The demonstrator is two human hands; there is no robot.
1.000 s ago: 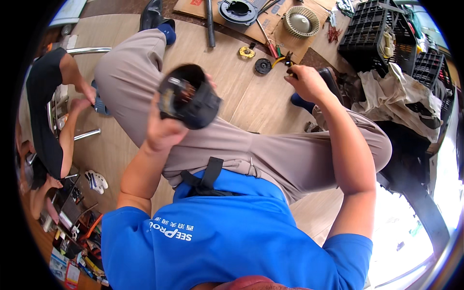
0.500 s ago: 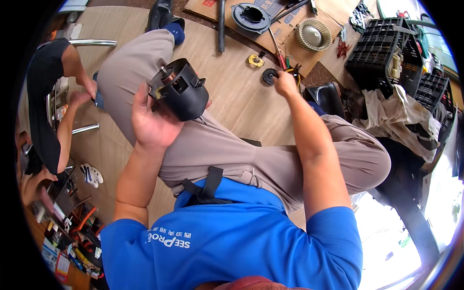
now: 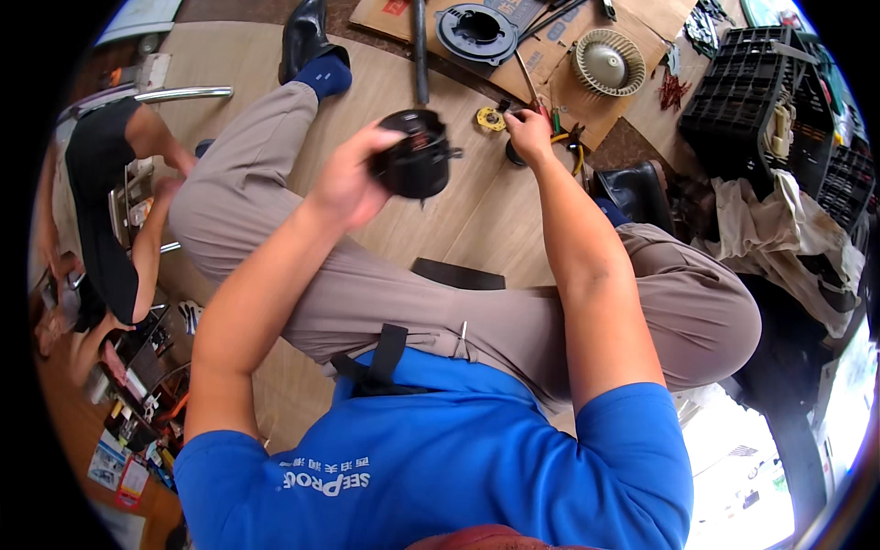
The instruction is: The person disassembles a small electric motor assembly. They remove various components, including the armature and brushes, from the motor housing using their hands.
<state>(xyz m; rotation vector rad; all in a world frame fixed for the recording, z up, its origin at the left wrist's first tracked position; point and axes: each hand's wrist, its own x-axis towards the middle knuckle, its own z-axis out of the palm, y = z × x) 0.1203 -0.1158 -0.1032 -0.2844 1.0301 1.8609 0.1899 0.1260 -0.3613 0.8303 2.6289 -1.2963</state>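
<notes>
My left hand (image 3: 353, 179) is wrapped round a black cylindrical motor housing (image 3: 410, 170), held up over the floor between my legs. Coppery parts show inside its open top, and a thin shaft tip sticks out below; the hand is slightly smeared by motion. My right hand (image 3: 529, 136) reaches down to the floor with fingers drawn together beside a small yellow round part (image 3: 490, 118) that has a black piece at its edge. Whether the fingertips grip that part cannot be made out. Under this hand, a small black disc (image 3: 515, 154) is partly hidden.
Flattened cardboard (image 3: 559, 69) at the far side bears a grey round flange (image 3: 476, 34) and a finned blower wheel (image 3: 608, 62). Pliers (image 3: 575, 139) lie right of my right hand. A dark tube (image 3: 420, 50), black crates (image 3: 747, 96) and another person's legs (image 3: 142, 229) are around.
My left hand has lifted the motor housing away from my thigh, rightward and farther from me, and turned it. My right hand has shifted from the black disc toward the yellow part.
</notes>
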